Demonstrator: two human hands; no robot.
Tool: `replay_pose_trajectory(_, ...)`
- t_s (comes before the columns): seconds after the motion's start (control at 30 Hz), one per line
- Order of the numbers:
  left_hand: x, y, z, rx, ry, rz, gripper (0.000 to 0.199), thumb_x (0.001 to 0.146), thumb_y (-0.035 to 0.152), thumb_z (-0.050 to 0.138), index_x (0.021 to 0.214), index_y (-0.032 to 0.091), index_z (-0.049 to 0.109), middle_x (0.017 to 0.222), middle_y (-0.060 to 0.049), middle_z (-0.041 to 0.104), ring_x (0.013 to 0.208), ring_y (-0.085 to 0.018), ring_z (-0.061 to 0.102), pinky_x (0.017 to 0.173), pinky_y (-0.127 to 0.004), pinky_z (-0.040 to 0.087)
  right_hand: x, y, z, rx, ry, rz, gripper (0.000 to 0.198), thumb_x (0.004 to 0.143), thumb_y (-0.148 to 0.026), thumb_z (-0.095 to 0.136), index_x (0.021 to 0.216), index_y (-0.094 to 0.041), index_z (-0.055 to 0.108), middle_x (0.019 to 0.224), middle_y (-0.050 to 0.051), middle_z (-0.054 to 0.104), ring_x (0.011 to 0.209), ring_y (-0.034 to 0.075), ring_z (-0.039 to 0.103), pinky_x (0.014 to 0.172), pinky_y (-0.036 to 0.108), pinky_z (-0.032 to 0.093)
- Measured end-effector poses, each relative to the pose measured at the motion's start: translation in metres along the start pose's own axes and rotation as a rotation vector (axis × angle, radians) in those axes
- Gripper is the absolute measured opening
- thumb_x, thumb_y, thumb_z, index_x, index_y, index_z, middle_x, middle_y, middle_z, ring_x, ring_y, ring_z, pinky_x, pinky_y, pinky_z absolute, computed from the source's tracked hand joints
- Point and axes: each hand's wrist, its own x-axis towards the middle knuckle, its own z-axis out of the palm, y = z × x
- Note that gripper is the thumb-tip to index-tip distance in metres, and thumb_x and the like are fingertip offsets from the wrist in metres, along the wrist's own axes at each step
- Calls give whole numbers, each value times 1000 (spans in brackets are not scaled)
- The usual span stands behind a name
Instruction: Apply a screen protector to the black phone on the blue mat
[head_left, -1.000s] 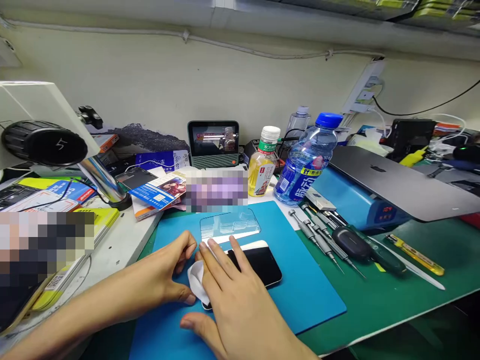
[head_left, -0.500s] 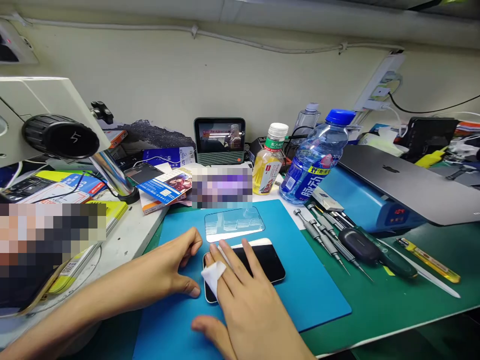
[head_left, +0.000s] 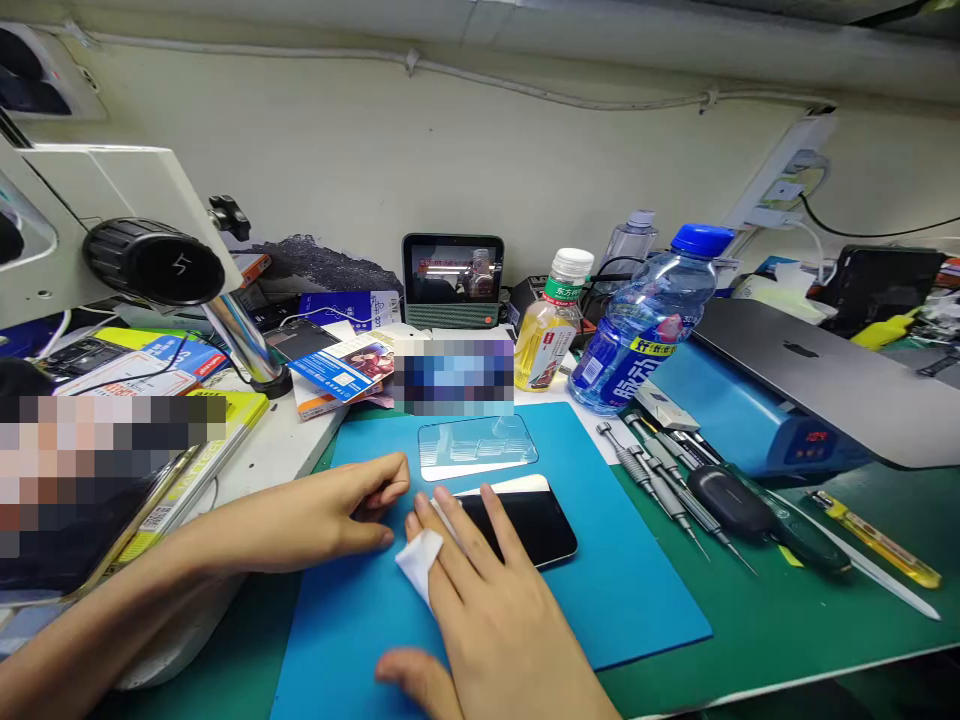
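A black-screened smartphone (head_left: 541, 525) lies on a blue work mat (head_left: 637, 590). My right hand (head_left: 487, 590) rests over the phone's left part, its fingers stretched out and hiding that end. A small white wipe (head_left: 421, 563) is pinned under these fingers and sticks out on the left side. Just left of the phone is my left hand (head_left: 360, 510), apart from it, with fingers curled in and the thumb pointing right; nothing shows in it. Behind the phone, a clear glass screen protector (head_left: 478, 447) with a dark outline lies flat on the mat.
Several precision screwdrivers (head_left: 652, 490), a black oval case (head_left: 729, 500) and a yellow cutter (head_left: 874, 540) lie to the right. A tea bottle (head_left: 546, 335) and a blue-capped bottle (head_left: 645, 320) stand behind. A microscope stand (head_left: 247, 340) rises at left; a laptop (head_left: 825, 370) sits on a blue device.
My right hand has slid slightly left and down with the wipe, past the phone's left end. My left hand's thumb has drawn back from the phone. The whole view has shifted a little.
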Motion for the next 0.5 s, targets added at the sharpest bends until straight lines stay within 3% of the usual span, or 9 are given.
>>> replay_pose_trajectory(0.13, 7, -9, -1, -42, 53, 46, 30, 88, 32, 62, 87, 25, 33, 89, 4, 36, 80, -17, 32, 71, -28, 33, 19, 3, -7, 115, -138, 113, 59, 110, -59, 49, 147, -16, 65, 163, 9, 55, 158, 28, 45, 135, 56, 34)
replay_pose_trajectory(0.23, 10, -13, -2, -78, 80, 59, 31, 88, 34, 61, 85, 25, 31, 86, 5, 33, 77, -17, 29, 68, -28, 31, 2, -1, -2, 35, -36, 25, 69, 108, -65, 47, 145, -10, 66, 161, 11, 57, 158, 30, 46, 136, 54, 31)
replay_pose_trajectory(0.33, 12, -13, -3, -107, 91, 60, 33, 88, 34, 62, 83, 25, 31, 82, 6, 31, 74, -16, 26, 66, -29, 28, -22, -4, 3, -105, 37, -106, 60, 110, -55, 51, 148, -11, 64, 162, 9, 56, 157, 29, 47, 139, 52, 24)
replay_pose_trajectory(0.43, 12, -13, -3, -119, 101, 63, 33, 85, 30, 64, 81, 24, 32, 81, 6, 32, 74, -16, 26, 66, -29, 27, -25, 1, -1, -112, -20, -155, 60, 110, -56, 52, 150, -14, 63, 166, 8, 51, 156, 31, 48, 137, 54, 29)
replay_pose_trajectory(0.5, 11, -13, -2, -120, 105, 64, 34, 86, 29, 65, 80, 24, 32, 81, 6, 32, 74, -16, 26, 66, -29, 27, -13, 6, -7, -29, -95, -91, 67, 109, -62, 49, 153, -12, 59, 166, 9, 50, 158, 33, 45, 135, 57, 34)
